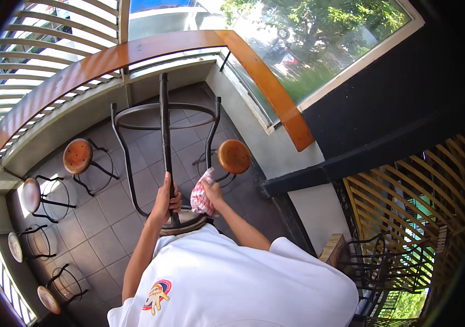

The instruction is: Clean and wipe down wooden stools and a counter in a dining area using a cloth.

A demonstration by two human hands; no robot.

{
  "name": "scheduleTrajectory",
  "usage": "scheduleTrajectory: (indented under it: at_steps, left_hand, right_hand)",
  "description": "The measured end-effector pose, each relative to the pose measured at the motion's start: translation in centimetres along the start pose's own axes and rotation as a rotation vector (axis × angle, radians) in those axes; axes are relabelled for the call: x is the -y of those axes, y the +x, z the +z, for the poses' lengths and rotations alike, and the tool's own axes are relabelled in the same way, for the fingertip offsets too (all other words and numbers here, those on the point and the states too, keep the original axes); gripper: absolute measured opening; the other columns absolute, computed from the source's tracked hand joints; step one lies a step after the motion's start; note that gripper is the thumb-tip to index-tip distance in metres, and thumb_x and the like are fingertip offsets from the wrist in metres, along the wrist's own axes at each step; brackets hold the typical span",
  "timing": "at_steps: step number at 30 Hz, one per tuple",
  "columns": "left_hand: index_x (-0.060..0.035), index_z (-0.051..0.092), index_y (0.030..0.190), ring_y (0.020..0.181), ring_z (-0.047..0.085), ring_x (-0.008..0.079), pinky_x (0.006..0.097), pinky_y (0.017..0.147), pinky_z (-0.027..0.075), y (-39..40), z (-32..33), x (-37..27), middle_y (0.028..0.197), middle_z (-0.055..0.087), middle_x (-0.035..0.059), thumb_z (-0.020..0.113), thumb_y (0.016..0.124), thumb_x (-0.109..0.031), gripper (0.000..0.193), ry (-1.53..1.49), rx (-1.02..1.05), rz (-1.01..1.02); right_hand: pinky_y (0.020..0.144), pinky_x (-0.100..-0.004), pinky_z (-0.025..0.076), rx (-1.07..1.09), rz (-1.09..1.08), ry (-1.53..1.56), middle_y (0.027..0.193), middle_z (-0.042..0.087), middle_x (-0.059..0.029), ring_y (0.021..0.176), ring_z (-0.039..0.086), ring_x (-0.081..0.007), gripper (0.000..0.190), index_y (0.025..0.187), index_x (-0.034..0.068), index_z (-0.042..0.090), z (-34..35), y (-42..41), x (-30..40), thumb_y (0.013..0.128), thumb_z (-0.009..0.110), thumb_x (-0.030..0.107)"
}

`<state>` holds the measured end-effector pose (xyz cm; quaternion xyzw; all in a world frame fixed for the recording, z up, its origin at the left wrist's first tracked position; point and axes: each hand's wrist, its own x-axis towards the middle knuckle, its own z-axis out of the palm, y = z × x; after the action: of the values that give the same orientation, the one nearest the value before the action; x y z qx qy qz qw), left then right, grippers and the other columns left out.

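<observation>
A stool with black metal legs [165, 131] is tipped with its feet pointing away from me. Its round seat [183, 224] rests close against my white shirt, partly hidden by my hands and the cloth. My left hand [166, 202] is wrapped around the middle leg near the seat, thumb along the metal. A crumpled red-and-white checked cloth [200, 199] is gripped in my right hand [213, 193], pressed around the lower part of the right leg beside the seat. A metal ring [165, 107] joins the legs toward their feet.
Several round-seated stools stand on the tiled floor, including one with a wooden seat [234, 157] at right and another [78, 156] at left. A wooden counter ledge [175, 41] runs along the windows. Slatted yellow screens [404, 192] and more metal-legged furniture [379, 261] are at right.
</observation>
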<state>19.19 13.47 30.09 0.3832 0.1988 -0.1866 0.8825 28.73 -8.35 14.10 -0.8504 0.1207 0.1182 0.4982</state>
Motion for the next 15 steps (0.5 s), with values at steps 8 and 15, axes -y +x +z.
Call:
scheduleTrajectory:
  at_steps: [8,15]
  left_hand:
    - [-0.0152,0.039,0.072,0.043,0.024,0.0071,0.0252,0.042,0.023,0.4,0.7,-0.2,0.053,0.025,-0.0071,0.042,0.095,-0.076,0.065,0.019,-0.041,0.007]
    - [-0.0151,0.04,0.074,0.044,0.024,0.007,0.0253,0.043,0.024,1.2,1.0,0.2,0.054,0.024,-0.0076,0.041,0.095,-0.077,0.065,0.021,-0.046,-0.003]
  right_hand:
    - [0.07,-0.0461,0.052,-0.324,-0.281,-0.098,0.08,0.071,-0.0274,0.076,0.071,-0.0374,0.061,0.09,-0.01,0.071,-2.9,-0.7,1.8,0.089,0.07,0.051]
    - [0.087,-0.0394,0.051,-0.236,-0.345,0.221,0.114,0.069,-0.0211,0.102,0.067,-0.0303,0.063,0.12,-0.007,0.063,-9.8,-1.5,9.5,0.099,0.058,0.052]
